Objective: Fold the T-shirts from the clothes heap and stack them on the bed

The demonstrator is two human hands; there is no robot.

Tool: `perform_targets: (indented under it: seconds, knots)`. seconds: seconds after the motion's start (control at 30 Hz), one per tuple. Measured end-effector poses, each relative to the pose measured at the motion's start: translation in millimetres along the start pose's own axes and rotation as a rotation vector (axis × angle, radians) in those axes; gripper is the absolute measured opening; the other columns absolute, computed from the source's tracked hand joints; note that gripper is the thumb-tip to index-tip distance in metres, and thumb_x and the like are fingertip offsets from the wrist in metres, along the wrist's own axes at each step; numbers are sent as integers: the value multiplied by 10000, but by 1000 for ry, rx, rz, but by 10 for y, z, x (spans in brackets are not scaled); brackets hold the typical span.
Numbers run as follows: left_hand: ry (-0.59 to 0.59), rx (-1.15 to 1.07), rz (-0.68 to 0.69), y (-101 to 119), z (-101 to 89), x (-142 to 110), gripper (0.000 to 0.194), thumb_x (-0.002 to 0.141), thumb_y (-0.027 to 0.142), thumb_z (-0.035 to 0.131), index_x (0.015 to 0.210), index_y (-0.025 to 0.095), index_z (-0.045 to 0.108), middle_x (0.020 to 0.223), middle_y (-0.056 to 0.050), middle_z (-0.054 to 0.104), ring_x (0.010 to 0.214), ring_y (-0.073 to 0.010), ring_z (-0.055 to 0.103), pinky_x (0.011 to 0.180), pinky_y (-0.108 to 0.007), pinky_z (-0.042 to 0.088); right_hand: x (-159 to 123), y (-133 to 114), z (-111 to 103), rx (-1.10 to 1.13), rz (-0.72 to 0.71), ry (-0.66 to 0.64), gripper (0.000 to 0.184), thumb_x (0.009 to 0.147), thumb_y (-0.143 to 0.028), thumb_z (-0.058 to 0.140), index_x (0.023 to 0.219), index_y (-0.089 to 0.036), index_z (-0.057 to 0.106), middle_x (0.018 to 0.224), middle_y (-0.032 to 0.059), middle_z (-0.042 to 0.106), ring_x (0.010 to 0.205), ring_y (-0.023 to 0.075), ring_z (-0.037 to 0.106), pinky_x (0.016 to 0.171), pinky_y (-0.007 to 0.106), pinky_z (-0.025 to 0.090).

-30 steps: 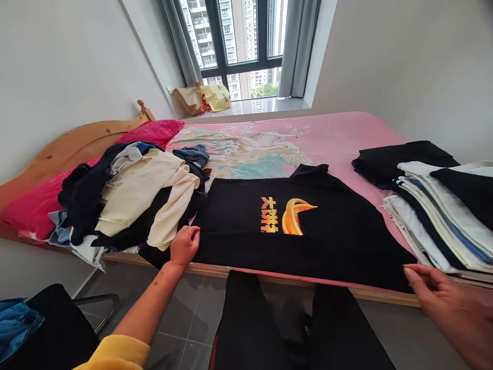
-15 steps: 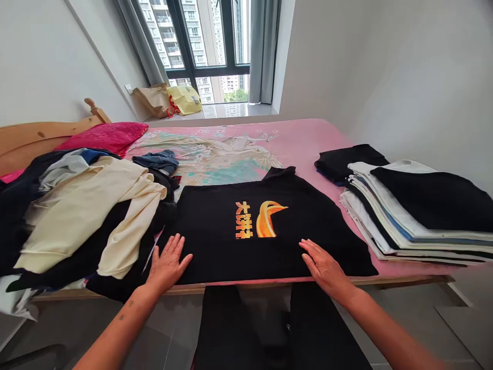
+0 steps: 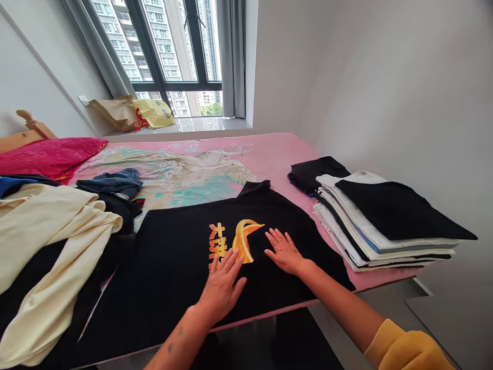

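The left hand [image 3: 224, 287] lies flat and outstretched on the black shirt [image 3: 169, 277], partly over its print [image 3: 243, 240]; the right [image 3: 284, 250] lies likewise beside the print. The shirt is spread on the bed [image 3: 273, 146], between a heap [image 3: 50, 221] and a folded stack [image 3: 404, 210].

A single head-worn camera looks from above the near side of the bed [image 3: 277, 154], facing forward and tilted down across it. The black garment [image 3: 165, 288] lies close below the lens, with the left hand [image 3: 223, 285] and right hand [image 3: 284, 252] near the middle of the view. Beyond them the sight line runs to the window [image 3: 177, 86], far and left of centre. The near left edge crops the clothes pile [image 3: 50, 226]; the folded stack [image 3: 385, 226] fits inside at right.
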State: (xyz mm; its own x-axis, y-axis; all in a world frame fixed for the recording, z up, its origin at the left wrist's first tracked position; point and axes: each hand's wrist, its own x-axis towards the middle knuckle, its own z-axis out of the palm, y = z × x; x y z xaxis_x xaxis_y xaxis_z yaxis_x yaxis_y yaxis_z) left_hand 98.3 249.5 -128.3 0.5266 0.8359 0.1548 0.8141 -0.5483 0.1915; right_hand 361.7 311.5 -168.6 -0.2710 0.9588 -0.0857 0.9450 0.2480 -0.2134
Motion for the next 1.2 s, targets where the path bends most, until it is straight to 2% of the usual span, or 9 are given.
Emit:
perform_targets:
  seconds: [0.1,0.17,0.37,0.5,0.67,0.77,0.9,1.07,1.2]
  knots:
    - [-29,-71,45,303,124,663,519,913,392,331,1414,267,282,1503,-23,256,1388,-208,202,1127,-508,169,234,125,2,-35,29,55,641,911,-533,238,1447,-181,230,1517,51,162,1401,206,89,1134,467,49]
    - [-69,-88,12,360,298,959,542,900,419,351,1410,245,297,1503,-44,253,1390,-227,192,1118,-539,163,353,265,15,-61,101,82,662,911,-536,224,1447,-148,225,1515,71,161,1401,219,86,1132,475,40]
    - [-97,-65,31,173,739,1106,635,868,542,347,1428,259,253,1519,-63,199,1400,-260,144,1113,-583,46,596,452,126,-90,205,101,764,885,-590,232,1432,-56,243,1500,150,176,1395,263,103,1124,487,-8]
    - [-76,-40,-35,-61,695,1345,625,867,550,335,1422,272,265,1513,-61,232,1396,-252,167,1115,-568,56,631,367,244,-91,237,234,767,891,-573,249,1425,-23,242,1501,171,153,1396,275,81,1124,483,-2]
    - [-50,-3,-297,-477,588,2226,611,855,455,399,1407,216,291,1506,-80,252,1400,-239,147,1119,-517,110,576,376,263,-55,171,373,700,905,-537,270,1421,-63,273,1498,134,201,1399,252,85,1129,488,19]
    - [-109,5,-406,-693,546,2777,713,804,467,474,1416,185,243,1513,-112,222,1400,-260,137,1112,-517,108,566,395,232,-25,157,399,657,913,-497,285,1419,-78,288,1492,121,232,1396,240,110,1136,469,55]
    - [-227,-28,-548,-905,498,3297,804,696,597,544,1348,176,335,1406,-187,401,1296,-341,353,1018,-524,286,587,402,204,9,174,373,659,913,-512,267,1423,-94,288,1493,109,235,1394,236,126,1139,454,56]
    - [-332,-49,-489,-1152,459,3522,674,671,636,542,1176,191,516,1155,-148,622,1090,-325,555,907,-439,392,602,398,175,34,192,307,666,906,-533,229,1432,-127,283,1494,79,236,1399,235,107,1141,451,31]
    - [-403,-14,-396,-1474,362,3277,507,674,530,572,1105,264,573,1071,-58,669,1063,-280,570,964,-423,332,589,386,184,29,197,294,660,904,-520,238,1438,-134,269,1494,76,235,1397,247,112,1136,470,28]
